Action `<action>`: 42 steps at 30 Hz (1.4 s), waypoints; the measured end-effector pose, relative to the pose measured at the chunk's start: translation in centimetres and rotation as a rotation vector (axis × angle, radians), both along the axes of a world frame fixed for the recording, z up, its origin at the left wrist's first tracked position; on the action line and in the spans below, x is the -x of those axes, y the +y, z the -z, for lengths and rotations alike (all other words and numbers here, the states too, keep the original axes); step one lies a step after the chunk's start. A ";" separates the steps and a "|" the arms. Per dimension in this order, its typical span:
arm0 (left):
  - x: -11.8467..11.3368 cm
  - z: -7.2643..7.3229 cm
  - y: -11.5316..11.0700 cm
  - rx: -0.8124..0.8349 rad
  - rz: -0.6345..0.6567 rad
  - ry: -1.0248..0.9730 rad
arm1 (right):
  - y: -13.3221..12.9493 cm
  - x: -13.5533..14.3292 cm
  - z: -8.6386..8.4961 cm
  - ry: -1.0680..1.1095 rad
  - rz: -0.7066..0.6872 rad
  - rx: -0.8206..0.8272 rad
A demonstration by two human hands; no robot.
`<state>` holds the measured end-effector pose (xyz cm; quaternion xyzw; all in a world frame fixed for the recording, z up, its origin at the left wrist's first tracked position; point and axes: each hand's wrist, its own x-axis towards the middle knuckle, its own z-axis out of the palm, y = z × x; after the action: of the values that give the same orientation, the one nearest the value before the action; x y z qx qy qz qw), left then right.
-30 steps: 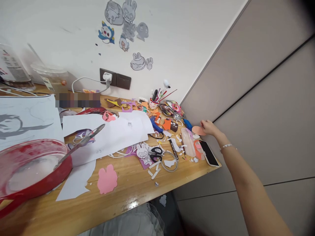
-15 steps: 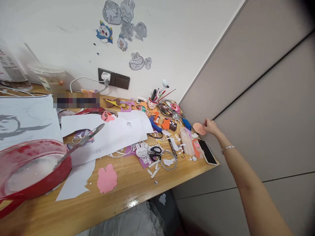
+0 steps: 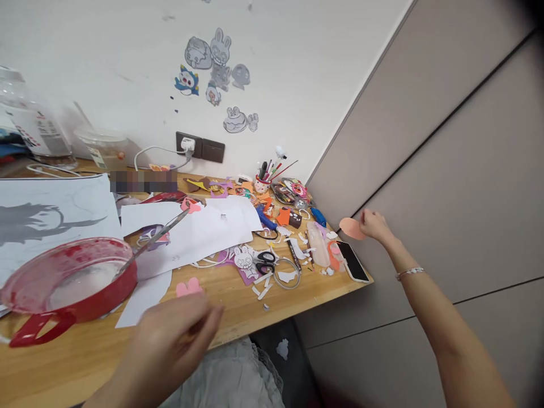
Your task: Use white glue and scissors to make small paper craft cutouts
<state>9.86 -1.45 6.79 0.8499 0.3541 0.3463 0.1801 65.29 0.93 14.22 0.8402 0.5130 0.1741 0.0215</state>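
Note:
My right hand (image 3: 375, 224) pinches an oval peach-orange paper piece (image 3: 352, 228) by its right edge, in front of the grey panels beyond the table's right end. My left hand (image 3: 181, 334) is at the table's front edge with its fingers bent and slightly blurred; whether anything is between them is hidden. Just behind it lies a pink paper cutout (image 3: 189, 287) with two rounded ears, its lower part covered by the hand. A phone (image 3: 352, 262) lies on the table corner below the peach piece.
A red bowl (image 3: 91, 309) of whitish liquid, with a utensil in it, stands on the left. White sheets (image 3: 212, 226), black-handled scissors (image 3: 267, 262), paper scraps and a pen cup (image 3: 262, 184) cover the middle and back.
My left hand has come into view over the pink cutout. My right hand with the peach piece has shifted slightly right in the picture. The camera view has moved too.

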 end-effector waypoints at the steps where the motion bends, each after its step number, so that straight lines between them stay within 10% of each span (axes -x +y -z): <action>1: -1.8 -0.9 0.6 0.012 0.037 0.033 | -0.3 0.1 -0.3 -0.002 -0.006 -0.009; 7: -16.2 -4.1 3.8 -0.030 0.277 0.129 | -1.4 0.2 -1.9 0.022 -0.052 -0.053; 13: -28.3 -1.6 6.9 -0.114 0.375 0.228 | -1.5 0.0 -2.8 0.021 -0.120 -0.019; 22: -40.4 0.4 11.7 -0.098 0.452 0.368 | -3.7 0.0 -2.4 -0.029 0.001 0.002; 31: -46.6 2.1 12.5 -0.037 0.515 0.440 | -5.9 -1.0 0.0 0.016 0.047 -0.057; 42: -47.0 2.6 12.8 0.182 0.539 0.258 | -5.7 -1.8 0.0 0.100 0.093 -0.127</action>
<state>56.86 11.32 4.18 0.9305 0.1654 0.1420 0.2943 67.11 -4.74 14.21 0.8704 0.4619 0.1629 -0.0496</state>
